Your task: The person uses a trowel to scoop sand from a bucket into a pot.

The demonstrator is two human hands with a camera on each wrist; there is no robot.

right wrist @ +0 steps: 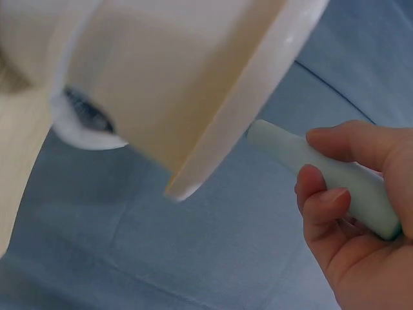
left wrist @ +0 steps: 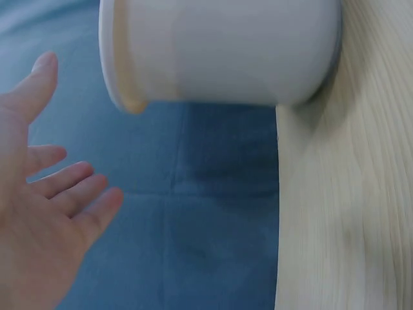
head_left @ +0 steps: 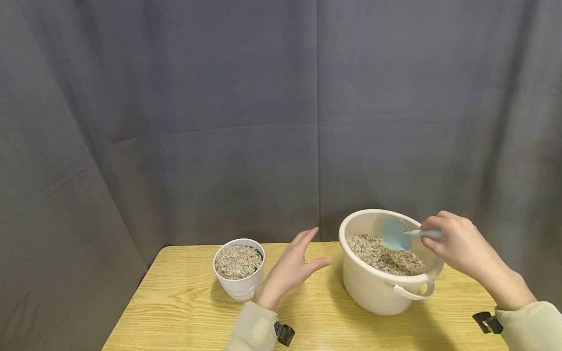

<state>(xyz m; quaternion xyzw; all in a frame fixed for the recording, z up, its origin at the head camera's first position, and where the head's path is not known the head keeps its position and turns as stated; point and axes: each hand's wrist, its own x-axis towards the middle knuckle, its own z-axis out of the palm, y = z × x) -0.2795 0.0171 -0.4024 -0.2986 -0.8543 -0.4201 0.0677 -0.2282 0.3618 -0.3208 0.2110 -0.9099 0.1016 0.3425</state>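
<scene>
My right hand (head_left: 456, 243) grips the handle of a light blue scoop (head_left: 395, 235), whose blade hangs inside the large cream bucket (head_left: 373, 292) over the grainy, gravel-like material (head_left: 382, 256). In the right wrist view, fingers and thumb wrap the pale handle (right wrist: 329, 171) beside the bucket's rim; the blade is hidden there. My left hand (head_left: 291, 268) is held in the air between the two containers, thumb spread from straight fingers, holding nothing. Just left of it stands a small white pot (head_left: 241, 287), filled near its rim with similar grains.
Both containers stand on a wooden table (head_left: 175, 292). The bucket's carrying handle (head_left: 412, 293) hangs down at its front right. A dark grey curtain (head_left: 246, 122) hangs right behind the table's back edge. Dark straps sit at both wrists.
</scene>
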